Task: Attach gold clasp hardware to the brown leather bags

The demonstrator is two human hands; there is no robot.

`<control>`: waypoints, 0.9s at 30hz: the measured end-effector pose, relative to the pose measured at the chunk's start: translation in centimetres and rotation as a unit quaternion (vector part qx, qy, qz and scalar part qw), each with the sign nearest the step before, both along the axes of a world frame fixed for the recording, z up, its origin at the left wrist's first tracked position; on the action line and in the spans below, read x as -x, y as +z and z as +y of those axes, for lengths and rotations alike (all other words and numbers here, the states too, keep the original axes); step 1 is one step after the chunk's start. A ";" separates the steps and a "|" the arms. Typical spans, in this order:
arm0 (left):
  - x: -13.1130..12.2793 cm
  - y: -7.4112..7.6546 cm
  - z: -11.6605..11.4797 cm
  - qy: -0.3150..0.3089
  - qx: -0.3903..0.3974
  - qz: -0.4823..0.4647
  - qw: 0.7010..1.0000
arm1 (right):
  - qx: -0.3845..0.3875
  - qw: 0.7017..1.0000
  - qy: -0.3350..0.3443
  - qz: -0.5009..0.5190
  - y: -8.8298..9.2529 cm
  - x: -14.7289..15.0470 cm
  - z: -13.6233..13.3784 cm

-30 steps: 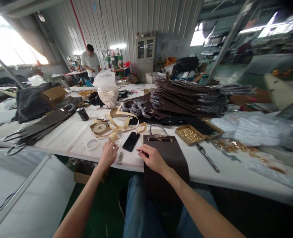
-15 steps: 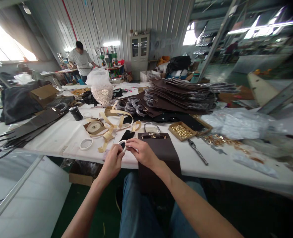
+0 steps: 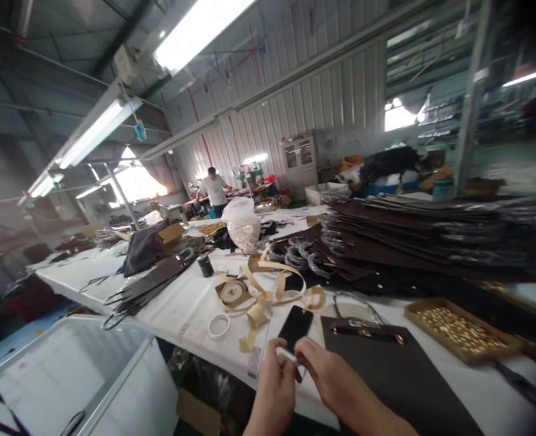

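Note:
My left hand (image 3: 274, 387) and my right hand (image 3: 335, 381) meet at the bottom of the view, just above the table's near edge. Both are closed in a pinch on a small white tape roll (image 3: 291, 358), of which only a sliver shows between the fingers. A black phone (image 3: 295, 327) lies just beyond them. To the right, under my right wrist, lies a flat dark brown bag panel (image 3: 399, 381) with a gold clasp (image 3: 367, 332) and a clear handle.
A second white tape roll (image 3: 219, 326) and a tangle of tan ribbon (image 3: 263, 290) lie left of the phone. A tray of gold rivets (image 3: 458, 330) and a tall stack of brown bags (image 3: 431, 236) are at right. A person (image 3: 214, 191) stands far back.
My left hand picked up the small tape roll from the table and my right hand came over to pinch it. The view has tilted upward, so both hands now sit low.

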State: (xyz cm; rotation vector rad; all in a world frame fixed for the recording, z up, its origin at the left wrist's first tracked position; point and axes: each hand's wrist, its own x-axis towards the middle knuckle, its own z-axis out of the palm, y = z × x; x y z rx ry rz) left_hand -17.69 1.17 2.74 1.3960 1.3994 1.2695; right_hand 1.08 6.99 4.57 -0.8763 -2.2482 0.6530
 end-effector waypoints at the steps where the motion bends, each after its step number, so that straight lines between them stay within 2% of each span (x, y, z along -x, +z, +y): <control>1: 0.0 0.0 0.0 0.005 -0.003 0.002 1.000 | 0.003 1.000 -0.001 -0.017 -0.1 0.1 -0.1; 5: 0.1 -0.2 0.0 0.015 -0.003 0.031 0.999 | -0.029 0.994 -0.004 -0.110 0.0 0.4 -0.4; 8: 0.2 -1.5 0.5 0.021 -0.010 0.032 0.999 | -0.043 0.985 -0.006 -0.169 0.1 0.8 -0.4; 12: 0.5 -3.1 0.5 0.045 -0.029 0.017 0.998 | -0.058 0.980 -0.014 -0.188 1.1 1.0 -0.8; 14: 0.6 -2.7 -0.2 0.039 -0.029 0.029 0.998 | -0.063 0.979 -0.013 -0.194 2.2 0.7 -1.3; 18: 1.0 -0.4 -1.4 0.012 -0.030 0.047 0.998 | -0.068 0.981 -0.020 -0.181 4.3 0.1 -1.9; 20: 1.2 0.4 -1.1 0.004 -0.028 0.042 0.999 | -0.056 0.985 -0.013 -0.163 4.6 -0.1 -1.3; 24: 1.8 0.9 -0.7 0.000 -0.016 0.047 0.999 | -0.035 0.989 0.000 -0.141 4.4 -0.5 0.2; 27: 1.3 1.6 -1.3 -0.010 -0.021 0.064 0.998 | -0.045 0.986 -0.011 -0.158 4.9 -0.8 -0.2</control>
